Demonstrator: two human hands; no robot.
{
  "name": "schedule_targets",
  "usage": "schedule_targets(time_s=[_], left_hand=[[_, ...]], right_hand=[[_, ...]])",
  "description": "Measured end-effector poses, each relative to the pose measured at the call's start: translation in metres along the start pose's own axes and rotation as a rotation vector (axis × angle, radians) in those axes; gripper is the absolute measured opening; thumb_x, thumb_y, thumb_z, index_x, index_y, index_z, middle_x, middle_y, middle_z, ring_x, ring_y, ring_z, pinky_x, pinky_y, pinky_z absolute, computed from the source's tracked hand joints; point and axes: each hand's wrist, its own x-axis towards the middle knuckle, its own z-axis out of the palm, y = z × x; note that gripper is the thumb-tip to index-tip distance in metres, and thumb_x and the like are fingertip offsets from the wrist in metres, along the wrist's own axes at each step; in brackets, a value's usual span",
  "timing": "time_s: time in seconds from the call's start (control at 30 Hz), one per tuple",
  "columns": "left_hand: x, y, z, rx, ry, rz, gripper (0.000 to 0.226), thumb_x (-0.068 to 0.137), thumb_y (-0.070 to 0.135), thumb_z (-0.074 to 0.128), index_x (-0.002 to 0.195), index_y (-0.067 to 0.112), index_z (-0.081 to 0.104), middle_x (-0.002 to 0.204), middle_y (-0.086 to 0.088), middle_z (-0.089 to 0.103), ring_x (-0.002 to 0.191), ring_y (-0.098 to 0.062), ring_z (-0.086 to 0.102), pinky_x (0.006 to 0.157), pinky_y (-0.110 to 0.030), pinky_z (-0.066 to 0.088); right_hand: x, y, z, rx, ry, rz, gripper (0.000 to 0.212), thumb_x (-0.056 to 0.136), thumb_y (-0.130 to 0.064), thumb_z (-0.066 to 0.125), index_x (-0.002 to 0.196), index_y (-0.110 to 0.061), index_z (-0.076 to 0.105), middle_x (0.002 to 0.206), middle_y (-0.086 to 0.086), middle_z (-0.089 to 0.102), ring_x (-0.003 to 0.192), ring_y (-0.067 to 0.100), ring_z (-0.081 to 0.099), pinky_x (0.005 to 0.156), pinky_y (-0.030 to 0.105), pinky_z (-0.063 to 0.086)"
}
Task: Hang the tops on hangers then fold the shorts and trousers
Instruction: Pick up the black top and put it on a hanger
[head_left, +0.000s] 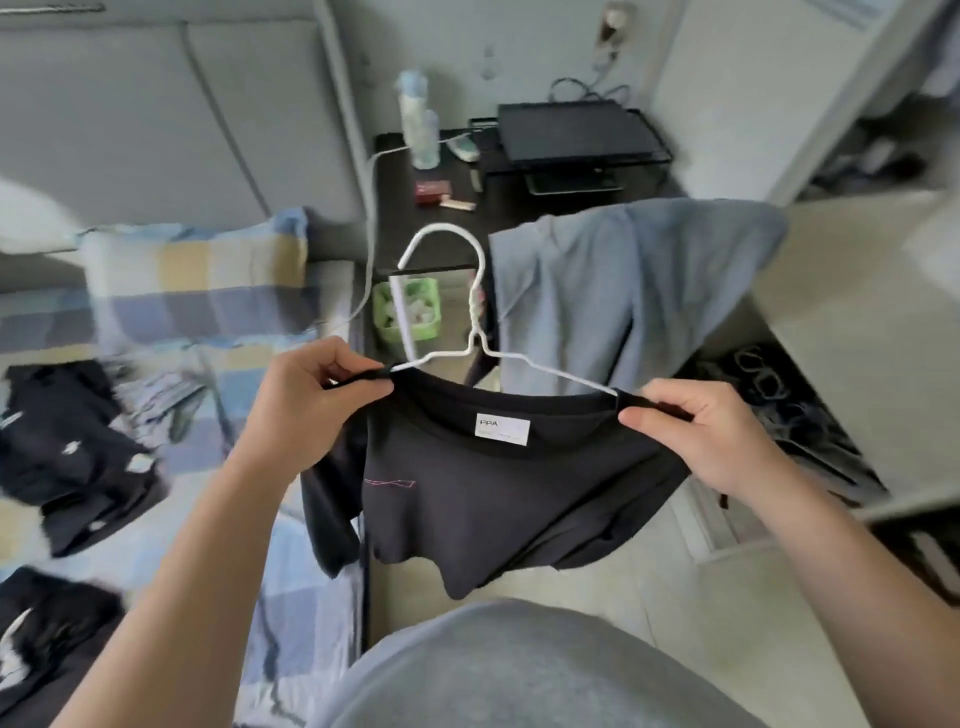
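Head view: on the checked bed (218, 291), well in from its right edge, lies a heap of dark clothes (67, 457), and another dark garment (41, 649) sits at the near end. Just off the bed's right edge the left hand (306, 410) is raised, its fingers (343, 358) pinching the left shoulder of a black top (493, 493) at the neckline. The top hangs in the air between the two hands, its neck opening stretched wide, with a white label showing inside the collar. A white wire hanger (475, 312) stands upright with both its arms running into the neck opening. Behind it a green bin (415, 317) stands below the near edge of a dark surface (395, 218), which carries a bottle (418, 124) toward its far edge. A blue-grey garment (623, 291) drapes over the surface's near right corner. The right hand (711, 436) grips the top's right shoulder, fingers (670, 395) clenched on the fabric.
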Motion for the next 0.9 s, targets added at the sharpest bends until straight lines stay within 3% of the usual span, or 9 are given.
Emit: schedule_targets(time_s=[0.07, 0.13, 0.3, 0.47, 0.6, 0.7, 0.8, 0.83, 0.9], left_hand=[[0.013, 0.012, 0.045, -0.007, -0.110, 0.008, 0.026, 0.076, 0.006, 0.084, 0.073, 0.030, 0.074, 0.070, 0.007, 0.072, 0.064, -0.004, 0.061, 0.065, -0.016, 0.047], [0.025, 0.027, 0.090, 0.000, -0.205, 0.023, 0.028, 0.078, 0.003, 0.082, 0.075, 0.030, 0.076, 0.073, 0.013, 0.074, 0.065, 0.001, 0.064, 0.065, -0.009, 0.047], [0.055, 0.066, 0.199, 0.070, -0.402, 0.146, 0.040, 0.085, 0.003, 0.076, 0.081, 0.043, 0.078, 0.085, 0.010, 0.077, 0.081, -0.003, 0.070, 0.082, -0.018, 0.053], [0.072, 0.103, 0.315, 0.167, -0.513, 0.316, 0.050, 0.092, 0.003, 0.068, 0.081, 0.052, 0.073, 0.087, 0.031, 0.072, 0.087, 0.010, 0.066, 0.084, -0.006, 0.046], [0.080, 0.121, 0.397, 0.219, -0.506, 0.337, 0.037, 0.095, 0.004, 0.061, 0.106, 0.038, 0.071, 0.107, 0.011, 0.072, 0.093, -0.013, 0.067, 0.094, -0.029, 0.051], [0.078, 0.132, 0.437, 0.268, -0.572, 0.316, 0.046, 0.094, 0.017, 0.067, 0.134, 0.036, 0.058, 0.129, 0.006, 0.063, 0.115, -0.015, 0.059, 0.101, -0.034, 0.046], [0.073, 0.144, 0.463, 0.244, -0.788, 0.316, 0.044, 0.095, 0.024, 0.066, 0.117, 0.060, 0.055, 0.113, 0.041, 0.060, 0.114, 0.003, 0.056, 0.101, -0.031, 0.042], [0.072, 0.148, 0.470, 0.242, -0.866, 0.314, 0.041, 0.095, 0.025, 0.066, 0.109, 0.062, 0.055, 0.106, 0.047, 0.058, 0.109, 0.011, 0.055, 0.099, -0.028, 0.042], [0.075, 0.155, 0.481, 0.223, -0.998, 0.319, 0.034, 0.096, 0.026, 0.066, 0.105, 0.057, 0.057, 0.105, 0.044, 0.060, 0.106, 0.015, 0.056, 0.100, -0.026, 0.044]], right_hand=[[-0.025, 0.011, -0.037, -0.006, 0.007, 0.019, 0.017, 0.094, -0.016, 0.067, 0.084, -0.029, 0.073, 0.076, -0.011, 0.069, 0.072, -0.001, 0.060, 0.069, 0.016, 0.045], [-0.048, 0.022, -0.072, 0.000, 0.076, 0.059, 0.019, 0.096, -0.016, 0.065, 0.093, -0.032, 0.074, 0.085, -0.009, 0.073, 0.079, -0.001, 0.065, 0.073, 0.011, 0.046], [-0.110, 0.053, -0.154, 0.066, 0.383, 0.172, 0.013, 0.088, -0.030, 0.064, 0.093, -0.029, 0.076, 0.084, 0.002, 0.074, 0.079, 0.008, 0.067, 0.073, 0.021, 0.051], [-0.176, 0.066, -0.210, 0.144, 0.580, 0.259, 0.032, 0.097, -0.004, 0.060, 0.089, -0.029, 0.078, 0.072, -0.010, 0.071, 0.066, 0.001, 0.065, 0.058, 0.012, 0.048], [-0.212, 0.067, -0.235, 0.235, 0.774, 0.328, 0.034, 0.098, -0.003, 0.056, 0.084, -0.025, 0.078, 0.060, -0.012, 0.063, 0.048, 0.000, 0.057, 0.043, 0.009, 0.039], [-0.226, 0.070, -0.243, 0.359, 0.913, 0.353, 0.027, 0.100, -0.010, 0.055, 0.094, -0.021, 0.079, 0.070, 0.000, 0.071, 0.056, 0.012, 0.066, 0.046, 0.020, 0.049], [-0.219, 0.074, -0.242, 0.439, 1.027, 0.327, 0.026, 0.100, -0.013, 0.054, 0.097, -0.022, 0.078, 0.086, 0.004, 0.075, 0.078, 0.016, 0.072, 0.063, 0.026, 0.057], [-0.212, 0.076, -0.240, 0.471, 1.070, 0.316, 0.027, 0.100, -0.013, 0.054, 0.096, -0.023, 0.079, 0.087, 0.002, 0.075, 0.080, 0.015, 0.073, 0.065, 0.025, 0.057], [-0.192, 0.077, -0.235, 0.588, 1.166, 0.297, 0.028, 0.099, -0.013, 0.055, 0.092, -0.025, 0.079, 0.088, 0.001, 0.076, 0.081, 0.014, 0.073, 0.066, 0.025, 0.058]])
